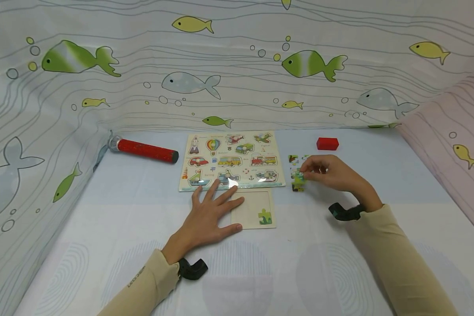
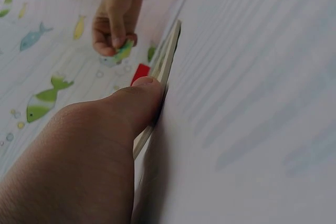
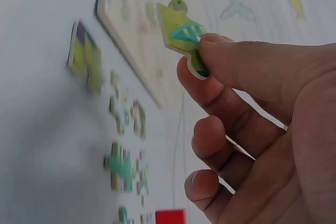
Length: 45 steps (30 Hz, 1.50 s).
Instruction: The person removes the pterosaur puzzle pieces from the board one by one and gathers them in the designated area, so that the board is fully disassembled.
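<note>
My left hand lies with fingers spread over the left part of a small square wooden puzzle tray, its fingertips reaching the lower edge of a larger picture board. In the left wrist view the thumb presses on the tray's rim. One green jigsaw piece sits in the tray's lower right corner. To the right, my right hand pinches a green jigsaw piece with a teal patch between thumb and index finger, raised above several loose jigsaw pieces on the table.
Above the tray lies the picture board with vehicle pictures. A red flashlight-like tube lies at the back left, and a red block at the back right. A fish-patterned cloth rises behind the table.
</note>
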Each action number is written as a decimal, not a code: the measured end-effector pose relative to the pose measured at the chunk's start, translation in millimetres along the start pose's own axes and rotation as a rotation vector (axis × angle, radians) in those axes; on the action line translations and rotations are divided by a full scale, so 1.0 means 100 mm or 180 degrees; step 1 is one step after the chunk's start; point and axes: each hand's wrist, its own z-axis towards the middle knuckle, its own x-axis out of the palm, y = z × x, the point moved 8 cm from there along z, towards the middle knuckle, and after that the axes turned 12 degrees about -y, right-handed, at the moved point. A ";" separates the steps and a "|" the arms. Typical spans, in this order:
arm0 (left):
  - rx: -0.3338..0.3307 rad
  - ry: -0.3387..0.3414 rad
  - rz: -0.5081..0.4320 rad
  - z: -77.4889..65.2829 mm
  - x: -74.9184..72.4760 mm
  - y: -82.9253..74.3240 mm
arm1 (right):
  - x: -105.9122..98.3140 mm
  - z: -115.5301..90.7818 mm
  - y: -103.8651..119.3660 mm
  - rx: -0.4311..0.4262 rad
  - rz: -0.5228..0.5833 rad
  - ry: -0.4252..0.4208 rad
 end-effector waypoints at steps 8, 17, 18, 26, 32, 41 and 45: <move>0.0001 0.0014 0.0032 0.00 0.01 0.01 | -0.05 -0.04 -0.28 0.0235 0.0059 0.0168; -0.0027 0.0038 -0.0003 -0.01 0.01 0.00 | -0.04 -0.12 -0.42 0.0535 0.0253 0.0425; -0.0030 0.0040 -0.0009 -0.01 0.01 0.00 | -0.03 -0.13 -0.43 0.0550 0.0224 0.0442; -0.0008 0.0013 -0.0005 -0.01 0.00 0.00 | 0.02 -0.13 -0.51 0.0575 -0.0110 0.0498; 0.0017 -0.0008 0.0018 -0.01 0.00 0.00 | 0.02 -0.11 -0.49 0.0555 -0.0257 0.0426; -0.0001 0.0002 0.0021 -0.01 0.00 0.00 | 0.07 -0.12 -0.41 0.0379 -0.0388 0.0507; -0.0003 0.0005 0.0004 -0.01 0.00 0.00 | 0.07 -0.12 -0.40 0.0362 -0.0416 0.0526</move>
